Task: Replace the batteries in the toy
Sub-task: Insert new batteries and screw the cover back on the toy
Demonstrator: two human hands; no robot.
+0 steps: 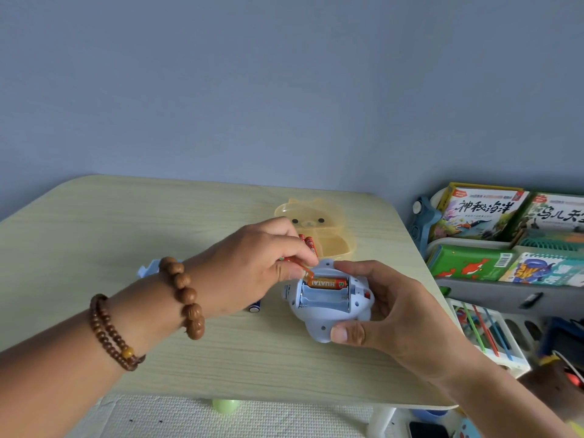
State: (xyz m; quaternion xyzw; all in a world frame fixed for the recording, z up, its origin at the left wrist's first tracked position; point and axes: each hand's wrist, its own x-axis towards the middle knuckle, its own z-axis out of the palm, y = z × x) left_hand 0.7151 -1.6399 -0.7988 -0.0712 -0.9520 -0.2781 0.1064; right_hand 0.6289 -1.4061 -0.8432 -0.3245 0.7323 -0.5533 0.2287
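Note:
A light blue toy (328, 314) lies belly-up on the table (158, 222), its battery bay open. One orange battery (327, 283) sits in the bay's far slot; the nearer slots are bare. My right hand (388, 311) grips the toy from the right, thumb on its near end. My left hand (252, 267) pinches a second orange battery (303, 268) tilted down at the bay's left end. More orange batteries (311, 245) lie in the yellow bear-shaped box (335, 235) behind. A blue battery (255, 307) lies on the table, partly hidden under my left hand.
A light blue piece (150, 267), perhaps the bay cover, lies left behind my wrist. A shelf of children's books (505, 235) and a bin of coloured sticks (483, 333) stand to the right of the table. A green ball (224, 406) lies on the floor mat below.

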